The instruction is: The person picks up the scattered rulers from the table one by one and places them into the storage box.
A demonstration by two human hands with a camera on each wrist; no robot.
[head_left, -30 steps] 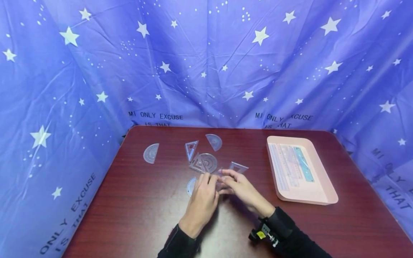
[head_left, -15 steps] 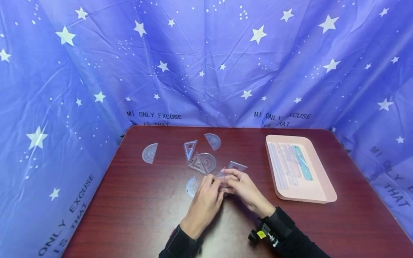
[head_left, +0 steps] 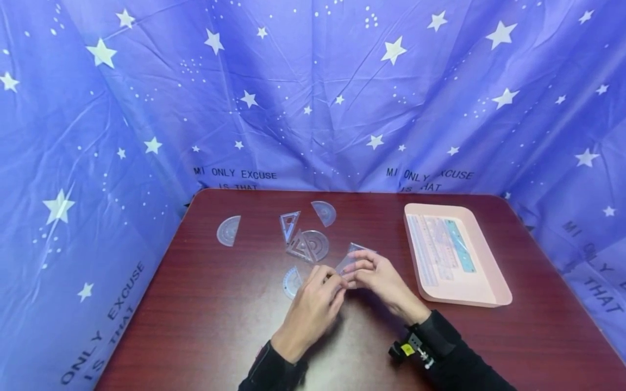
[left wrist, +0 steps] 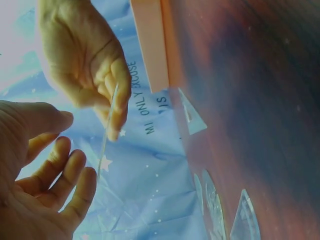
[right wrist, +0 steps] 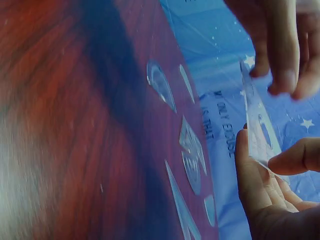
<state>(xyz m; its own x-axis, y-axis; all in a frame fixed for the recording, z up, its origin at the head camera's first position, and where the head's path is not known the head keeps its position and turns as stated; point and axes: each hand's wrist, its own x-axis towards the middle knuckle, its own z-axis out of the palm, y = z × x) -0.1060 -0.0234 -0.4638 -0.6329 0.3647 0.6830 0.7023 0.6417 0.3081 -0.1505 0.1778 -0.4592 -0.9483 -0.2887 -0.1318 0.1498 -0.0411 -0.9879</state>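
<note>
Between thumb and fingers my right hand point(head_left: 383, 279) pinches a clear plastic set square point(right wrist: 254, 127), raised off the table and seen nearly edge-on in the left wrist view. My left hand point(head_left: 313, 301) is close beside it, its fingers loosely bent around nothing; in the right wrist view its fingertips stand near the set square's upper tip. Just behind the right hand a second set square point(head_left: 357, 247) lies partly covered. Left of the hands, one set square point(head_left: 300, 250) overlaps a round-edged protractor point(head_left: 321, 245), and another protractor point(head_left: 292, 282) lies by the left hand.
A pink tray point(head_left: 494, 285) at the right holds several clear rulers and a teal ruler point(head_left: 459, 247). Farther back on the dark red table point(head_left: 195, 326) lie a blue-tinted set square point(head_left: 289, 225) and two protractors, one at the far left point(head_left: 228, 231). A starry blue curtain surrounds the table.
My right hand has shifted slightly right with the set square, now partly covering the one lying behind it. The left hand has moved slightly right. The things on the table have stayed put.
</note>
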